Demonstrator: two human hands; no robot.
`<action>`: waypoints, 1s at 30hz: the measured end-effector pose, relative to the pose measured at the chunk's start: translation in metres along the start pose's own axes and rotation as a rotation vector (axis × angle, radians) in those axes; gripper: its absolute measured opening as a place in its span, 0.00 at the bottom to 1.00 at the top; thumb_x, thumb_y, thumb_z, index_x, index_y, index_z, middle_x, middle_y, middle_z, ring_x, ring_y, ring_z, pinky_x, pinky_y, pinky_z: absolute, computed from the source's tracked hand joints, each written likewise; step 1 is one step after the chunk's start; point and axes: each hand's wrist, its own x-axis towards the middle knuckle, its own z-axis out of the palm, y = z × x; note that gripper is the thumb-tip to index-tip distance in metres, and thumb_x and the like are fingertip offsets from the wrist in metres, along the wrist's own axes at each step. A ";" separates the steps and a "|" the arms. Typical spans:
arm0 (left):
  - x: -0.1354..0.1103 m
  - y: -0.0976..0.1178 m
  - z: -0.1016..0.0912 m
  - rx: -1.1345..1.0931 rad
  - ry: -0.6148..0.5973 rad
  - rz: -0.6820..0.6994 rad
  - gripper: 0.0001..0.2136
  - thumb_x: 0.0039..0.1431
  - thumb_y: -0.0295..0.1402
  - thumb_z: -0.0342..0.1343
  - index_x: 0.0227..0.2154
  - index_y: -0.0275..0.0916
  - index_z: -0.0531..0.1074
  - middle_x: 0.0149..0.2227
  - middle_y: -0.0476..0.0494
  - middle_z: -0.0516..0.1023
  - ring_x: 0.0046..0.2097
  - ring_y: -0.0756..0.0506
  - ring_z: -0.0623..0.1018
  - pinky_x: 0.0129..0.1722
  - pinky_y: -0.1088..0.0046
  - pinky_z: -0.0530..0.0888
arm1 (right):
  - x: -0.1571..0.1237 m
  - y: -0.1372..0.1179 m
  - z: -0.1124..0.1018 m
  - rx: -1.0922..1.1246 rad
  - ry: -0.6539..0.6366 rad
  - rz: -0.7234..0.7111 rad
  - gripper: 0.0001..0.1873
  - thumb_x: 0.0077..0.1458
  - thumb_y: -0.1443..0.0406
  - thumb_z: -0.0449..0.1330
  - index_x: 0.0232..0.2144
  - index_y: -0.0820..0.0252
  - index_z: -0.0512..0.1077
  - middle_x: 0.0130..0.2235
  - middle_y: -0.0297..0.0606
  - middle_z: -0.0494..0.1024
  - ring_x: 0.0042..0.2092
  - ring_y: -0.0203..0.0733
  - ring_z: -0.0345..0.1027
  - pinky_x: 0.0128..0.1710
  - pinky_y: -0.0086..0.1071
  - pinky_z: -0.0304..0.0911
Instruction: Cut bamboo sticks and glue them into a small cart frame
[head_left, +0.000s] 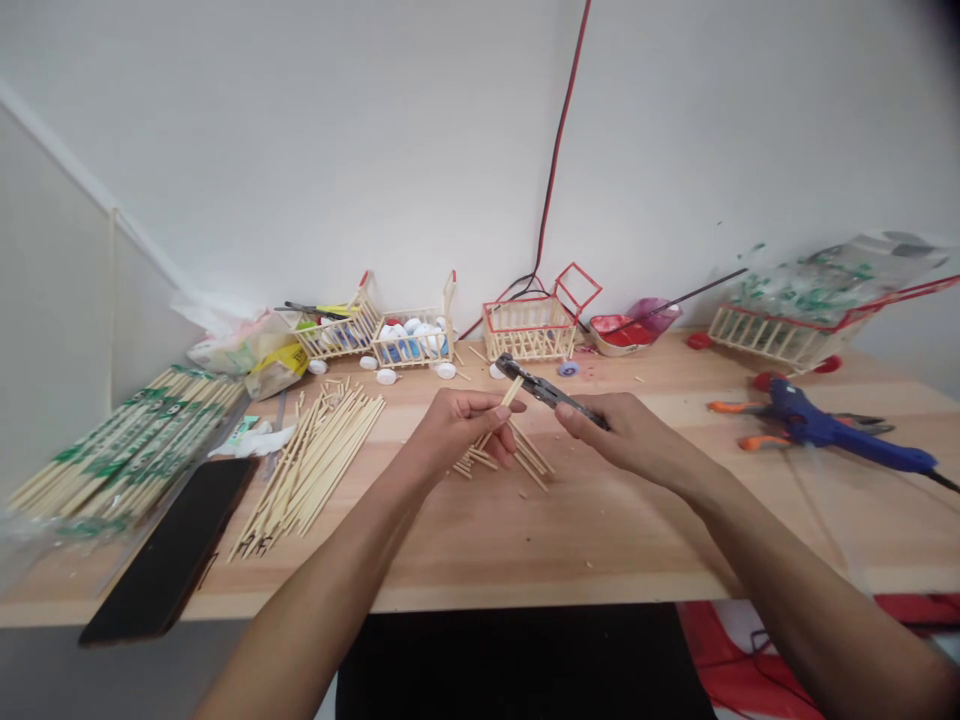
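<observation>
Your left hand [466, 418] has its fingers pinched on pale wooden sticks [513, 390], which slant up from your grip above the middle of the desk [600, 530]. Your right hand [626, 430] is wrapped around a dark pliers-like tool [551, 392], thumb along its handle. The tool's head lies at the upper end of the sticks you are holding; whether its jaws press on the wood, you cannot tell from this view.

Just below your left fingers you have short cut pieces [478, 458] on the desk, with a few longer rods [531, 455] angling out to the right. On your left lies a loose pile of sticks [319, 465], then a black phone-like slab [172, 550] jutting over the near edge, and beyond it the green-and-white packs of sticks [135, 440].

Along the wall in front of you stand small stick-built carts: two on the left with white wheels, the nearer one [412, 363] loaded with white and blue pieces, and a red-trimmed cart [525, 330] near the middle. To its right sits a dish of red paint [622, 335]. Over on your right, a blue glue gun [840, 432] lies across orange-handled pliers [761, 442], in front of a larger cart [772, 345] holding clear plastic wrapping.
</observation>
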 end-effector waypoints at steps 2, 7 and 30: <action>0.000 0.000 0.000 0.002 0.003 0.009 0.14 0.53 0.40 0.61 0.28 0.30 0.77 0.26 0.41 0.79 0.21 0.49 0.77 0.24 0.75 0.72 | 0.000 -0.002 -0.001 -0.002 -0.002 -0.006 0.29 0.59 0.42 0.44 0.21 0.59 0.56 0.22 0.30 0.56 0.25 0.34 0.50 0.25 0.30 0.43; -0.001 0.000 0.000 -0.043 -0.029 0.023 0.17 0.54 0.40 0.60 0.40 0.31 0.77 0.24 0.45 0.77 0.22 0.50 0.76 0.24 0.75 0.72 | -0.002 -0.004 -0.010 -0.019 -0.052 -0.030 0.30 0.60 0.42 0.42 0.29 0.60 0.67 0.26 0.34 0.67 0.28 0.38 0.58 0.27 0.30 0.49; 0.001 -0.002 0.003 -0.052 0.004 0.019 0.18 0.53 0.42 0.61 0.39 0.31 0.76 0.23 0.45 0.76 0.21 0.50 0.75 0.24 0.76 0.71 | -0.007 -0.009 -0.001 -0.081 0.088 0.014 0.29 0.59 0.43 0.46 0.20 0.59 0.60 0.21 0.32 0.61 0.25 0.35 0.53 0.24 0.30 0.43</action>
